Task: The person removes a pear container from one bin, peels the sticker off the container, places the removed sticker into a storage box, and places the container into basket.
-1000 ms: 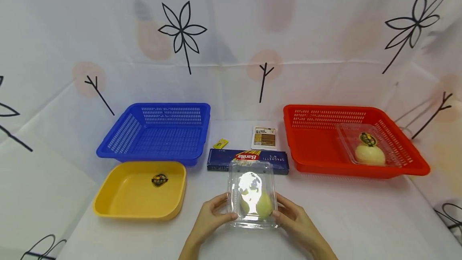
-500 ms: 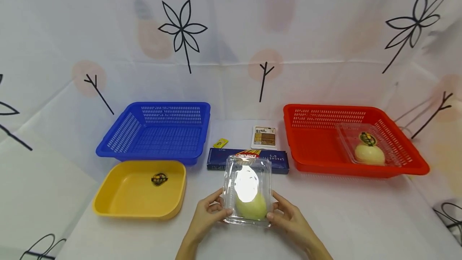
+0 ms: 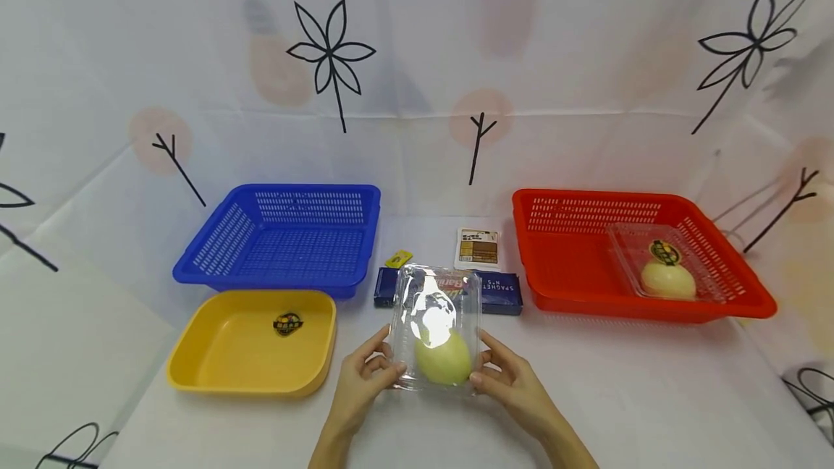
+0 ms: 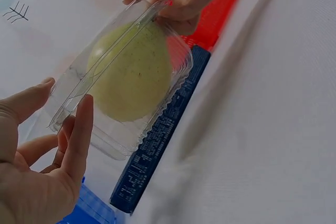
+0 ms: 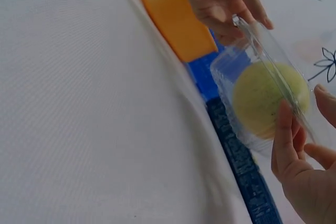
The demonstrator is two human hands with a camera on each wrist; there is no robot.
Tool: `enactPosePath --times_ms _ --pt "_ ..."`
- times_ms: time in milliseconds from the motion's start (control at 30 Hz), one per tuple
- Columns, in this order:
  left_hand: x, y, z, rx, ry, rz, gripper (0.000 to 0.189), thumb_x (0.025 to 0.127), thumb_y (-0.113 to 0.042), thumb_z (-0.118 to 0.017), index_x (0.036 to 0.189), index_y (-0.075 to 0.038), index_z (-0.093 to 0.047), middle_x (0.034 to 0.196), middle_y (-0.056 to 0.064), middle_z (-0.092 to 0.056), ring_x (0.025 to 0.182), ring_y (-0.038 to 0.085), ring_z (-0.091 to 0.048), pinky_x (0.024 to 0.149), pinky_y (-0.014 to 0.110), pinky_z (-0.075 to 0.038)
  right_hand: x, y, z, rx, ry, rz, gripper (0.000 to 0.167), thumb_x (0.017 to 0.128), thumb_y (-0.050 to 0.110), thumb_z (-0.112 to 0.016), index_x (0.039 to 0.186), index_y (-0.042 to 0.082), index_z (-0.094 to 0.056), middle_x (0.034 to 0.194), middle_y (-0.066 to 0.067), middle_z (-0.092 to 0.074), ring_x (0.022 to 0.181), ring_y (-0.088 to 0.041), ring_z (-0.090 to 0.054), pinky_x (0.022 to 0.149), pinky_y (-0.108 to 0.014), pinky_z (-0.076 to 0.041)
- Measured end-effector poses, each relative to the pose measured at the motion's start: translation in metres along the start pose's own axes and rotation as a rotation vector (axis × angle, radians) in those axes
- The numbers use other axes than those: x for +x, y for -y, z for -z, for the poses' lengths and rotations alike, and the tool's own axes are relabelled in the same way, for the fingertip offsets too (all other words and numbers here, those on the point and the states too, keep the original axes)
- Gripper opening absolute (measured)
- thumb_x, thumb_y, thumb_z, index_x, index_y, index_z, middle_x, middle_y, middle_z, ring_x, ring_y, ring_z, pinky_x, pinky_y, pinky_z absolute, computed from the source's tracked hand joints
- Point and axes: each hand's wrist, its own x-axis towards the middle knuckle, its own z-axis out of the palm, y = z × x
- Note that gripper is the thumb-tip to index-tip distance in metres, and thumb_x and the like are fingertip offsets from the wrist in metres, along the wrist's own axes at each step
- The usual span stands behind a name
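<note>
Between my two hands is a clear plastic clamshell box (image 3: 407,310) with one round, pale yellow-green fruit (image 3: 444,359) inside. My left hand (image 3: 362,376) pinches the box's left edge between thumb and fingers. At the opposite edge my right hand (image 3: 511,381) grips it the same way. In the left wrist view the fruit (image 4: 134,72) shows through the box wall, low in the tilted box. The right wrist view has the box (image 5: 226,69) raised above the table. Glare on the lid hides part of the inside.
Behind the box lies a blue spaghetti carton (image 3: 500,293), with a small yellow packet (image 3: 399,259) and a brown-white packet (image 3: 478,248) beyond. A blue basket (image 3: 306,284) and yellow tub (image 3: 250,389) stand left. At right, a red basket (image 3: 573,302) holds another clear box (image 3: 628,237) with pale fruit.
Both hands have raised the clamshell box and shifted it a little to the left, tilting it. It now covers more of the spaghetti carton, and the fruit inside shows lower right.
</note>
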Motion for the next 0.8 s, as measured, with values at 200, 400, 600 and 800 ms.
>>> enactPosePath --times_ms 200,400,600,800 --pt "0.004 -0.011 0.001 -0.022 -0.045 -0.083 0.065 0.078 0.016 -0.061 0.136 0.018 -0.032 0.095 0.009 -0.041 0.072 0.005 -0.055 0.066 0.029 -0.057 0.015 0.009 -0.005 -0.053 -0.008 -0.007 0.073 0.088 -0.001 -0.06 0.146 -0.008 -0.016 0.099 -0.014 -0.043 0.082 -0.013 -0.061 0.075 -0.031 -0.056" --pt "0.009 -0.025 0.005 0.029 -0.084 -0.139 0.062 0.078 0.017 -0.06 0.135 0.017 -0.036 0.1 0.013 -0.039 0.072 0.005 -0.056 0.067 0.026 -0.057 0.034 0.022 -0.013 -0.108 -0.02 -0.003 0.073 0.087 0.002 -0.063 0.145 -0.007 -0.02 0.099 -0.016 -0.044 0.086 -0.02 -0.063 0.075 -0.031 -0.056" --pt "0.017 -0.041 0.011 0.078 -0.161 -0.165 0.057 0.079 0.016 -0.06 0.133 0.015 -0.041 0.1 0.016 -0.042 0.071 0.007 -0.057 0.068 0.026 -0.057 0.055 0.036 -0.026 -0.14 -0.069 -0.008 0.068 0.086 0.004 -0.065 0.144 -0.003 -0.031 0.099 -0.018 -0.046 0.089 -0.026 -0.063 0.077 -0.031 -0.056" --pt "0.026 -0.057 0.02 0.112 -0.269 -0.169 0.052 0.081 0.014 -0.061 0.131 0.011 -0.046 0.099 0.014 -0.043 0.071 0.008 -0.057 0.069 0.025 -0.056 0.074 0.044 -0.038 -0.151 -0.073 0.019 0.067 0.085 0.005 -0.067 0.143 -0.001 -0.034 0.107 -0.022 -0.048 0.092 -0.019 -0.064 0.081 -0.03 -0.054"
